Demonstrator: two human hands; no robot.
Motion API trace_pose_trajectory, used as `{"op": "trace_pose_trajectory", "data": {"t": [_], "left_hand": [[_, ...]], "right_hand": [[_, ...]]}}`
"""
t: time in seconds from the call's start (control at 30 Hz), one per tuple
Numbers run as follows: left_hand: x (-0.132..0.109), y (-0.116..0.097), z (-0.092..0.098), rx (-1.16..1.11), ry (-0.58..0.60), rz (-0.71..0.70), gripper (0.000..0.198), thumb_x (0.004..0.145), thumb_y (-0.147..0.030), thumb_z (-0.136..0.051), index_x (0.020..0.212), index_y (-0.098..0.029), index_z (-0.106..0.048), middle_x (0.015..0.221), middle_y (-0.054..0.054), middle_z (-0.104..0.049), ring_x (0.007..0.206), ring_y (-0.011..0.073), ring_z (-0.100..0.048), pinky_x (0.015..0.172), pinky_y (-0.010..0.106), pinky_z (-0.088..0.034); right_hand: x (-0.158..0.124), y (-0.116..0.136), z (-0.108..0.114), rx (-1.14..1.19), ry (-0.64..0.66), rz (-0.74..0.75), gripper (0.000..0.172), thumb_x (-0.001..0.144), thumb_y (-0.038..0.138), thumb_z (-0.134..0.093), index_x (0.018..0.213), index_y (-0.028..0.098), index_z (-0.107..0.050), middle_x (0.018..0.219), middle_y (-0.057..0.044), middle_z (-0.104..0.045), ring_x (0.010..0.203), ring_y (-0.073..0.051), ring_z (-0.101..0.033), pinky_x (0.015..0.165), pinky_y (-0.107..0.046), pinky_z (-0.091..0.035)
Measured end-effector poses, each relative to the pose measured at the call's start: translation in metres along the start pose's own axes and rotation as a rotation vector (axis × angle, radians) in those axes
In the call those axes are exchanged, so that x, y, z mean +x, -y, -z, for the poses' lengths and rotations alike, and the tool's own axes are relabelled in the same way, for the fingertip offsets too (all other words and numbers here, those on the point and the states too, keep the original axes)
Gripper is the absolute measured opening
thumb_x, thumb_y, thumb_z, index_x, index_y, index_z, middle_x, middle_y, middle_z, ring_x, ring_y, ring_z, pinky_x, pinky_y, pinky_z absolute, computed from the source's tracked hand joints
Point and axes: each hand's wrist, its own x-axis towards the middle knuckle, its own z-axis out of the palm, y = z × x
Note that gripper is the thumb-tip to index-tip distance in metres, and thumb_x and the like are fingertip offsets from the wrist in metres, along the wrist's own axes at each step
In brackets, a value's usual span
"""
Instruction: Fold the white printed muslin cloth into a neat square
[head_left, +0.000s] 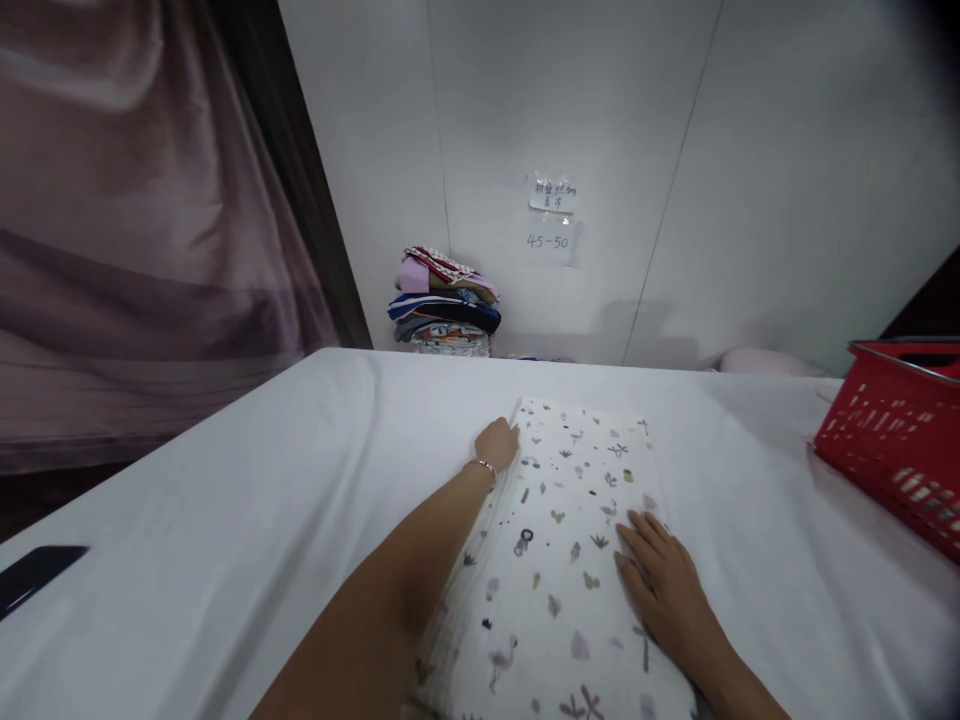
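Note:
A white cloth point(555, 560) printed with small flamingos, plants and other motifs lies in a long, folded strip on the white-covered table point(225, 500). At its far left edge my left hand point(498, 444) is closed, its fingers gripping the cloth's edge; a bracelet sits on that wrist. My right hand point(664, 580) rests palm down with fingers spread on the right side of the cloth. The near end of the cloth runs out of the bottom of the view, partly behind my left forearm.
A red plastic basket point(900, 440) stands at the table's right edge. Folded fabrics point(446, 305) are stacked beyond the far edge, by a wall with paper notes point(553, 242). A dark flat object point(37, 575) lies at the left. A pinkish curtain point(135, 220) hangs beyond it.

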Motion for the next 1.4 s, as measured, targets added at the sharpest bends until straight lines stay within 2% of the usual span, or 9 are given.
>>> {"op": "trace_pose_trajectory", "data": {"t": [0.3,0.47,0.57,0.67,0.83,0.97,1.23,1.3,1.4], "left_hand": [[-0.014,0.005,0.002,-0.012,-0.034,-0.079,0.031,0.086,-0.038,-0.039,0.107,-0.018,-0.048,0.11,0.01,-0.058,0.1,0.0202,-0.055,0.08,0.03,-0.041],[-0.054,0.018,0.009,0.046,-0.047,-0.248,0.042,0.086,-0.029,-0.037,0.127,-0.018,-0.038,0.136,0.01,-0.039,0.123,0.022,-0.037,0.097,0.034,-0.032],[-0.082,0.032,0.01,0.131,-0.008,-0.407,0.046,0.087,-0.027,-0.032,0.132,-0.017,-0.034,0.146,0.009,-0.025,0.133,0.0229,-0.021,0.104,0.04,-0.024],[-0.108,0.049,0.012,0.14,0.062,-0.453,0.048,0.09,-0.032,-0.026,0.135,-0.018,-0.031,0.148,0.006,-0.021,0.135,0.0219,-0.015,0.106,0.041,-0.021],[-0.142,0.077,0.017,0.065,0.098,-0.48,0.048,0.091,-0.033,-0.025,0.137,-0.019,-0.03,0.147,0.005,-0.021,0.134,0.0179,-0.019,0.107,0.037,-0.02],[-0.168,0.092,0.022,0.009,0.092,-0.458,0.046,0.091,-0.031,-0.025,0.136,-0.02,-0.033,0.143,0.005,-0.032,0.131,0.0161,-0.027,0.108,0.036,-0.02],[-0.204,0.097,0.039,-0.071,0.002,-0.398,0.038,0.087,-0.019,-0.03,0.117,-0.023,-0.052,0.12,0.002,-0.057,0.112,0.0163,-0.049,0.099,0.032,-0.035],[-0.204,0.095,0.042,-0.068,0.0,-0.383,0.039,0.085,-0.017,-0.031,0.117,-0.022,-0.052,0.123,0.003,-0.055,0.113,0.0167,-0.048,0.099,0.032,-0.035],[-0.199,0.088,0.043,-0.036,-0.006,-0.399,0.046,0.083,-0.016,-0.034,0.127,-0.018,-0.044,0.138,0.006,-0.039,0.127,0.0178,-0.035,0.105,0.033,-0.028]], "right_hand": [[0.001,0.004,0.006,-0.009,0.042,-0.022,0.044,0.089,0.042,-0.034,0.123,0.021,-0.053,0.14,-0.006,-0.038,0.132,-0.027,-0.026,0.104,-0.051,-0.024],[0.001,0.005,0.007,-0.017,0.029,-0.015,0.044,0.088,0.041,-0.034,0.121,0.02,-0.054,0.139,-0.007,-0.04,0.131,-0.026,-0.027,0.104,-0.048,-0.025],[0.001,0.005,0.008,-0.023,0.025,-0.01,0.043,0.088,0.04,-0.035,0.121,0.02,-0.054,0.138,-0.007,-0.041,0.131,-0.027,-0.028,0.103,-0.048,-0.027],[0.002,0.005,0.008,-0.026,0.023,0.0,0.043,0.088,0.039,-0.035,0.12,0.019,-0.055,0.137,-0.008,-0.042,0.13,-0.027,-0.03,0.102,-0.048,-0.028],[0.001,0.004,0.009,-0.021,0.012,0.008,0.043,0.087,0.04,-0.035,0.119,0.02,-0.055,0.137,-0.008,-0.043,0.13,-0.027,-0.03,0.102,-0.049,-0.027],[0.001,0.002,0.007,-0.009,-0.001,0.019,0.044,0.087,0.041,-0.035,0.118,0.019,-0.056,0.135,-0.009,-0.044,0.129,-0.028,-0.031,0.101,-0.05,-0.029],[0.003,-0.007,0.001,0.03,-0.054,0.073,0.044,0.085,0.044,-0.038,0.113,0.018,-0.059,0.131,-0.011,-0.048,0.126,-0.03,-0.036,0.097,-0.051,-0.035],[0.003,-0.008,0.001,0.03,-0.053,0.075,0.045,0.085,0.045,-0.038,0.113,0.017,-0.059,0.131,-0.012,-0.048,0.125,-0.031,-0.036,0.097,-0.051,-0.035],[0.003,-0.007,0.001,0.032,-0.061,0.071,0.046,0.086,0.046,-0.036,0.113,0.016,-0.059,0.131,-0.012,-0.049,0.125,-0.031,-0.037,0.097,-0.051,-0.034]]}}
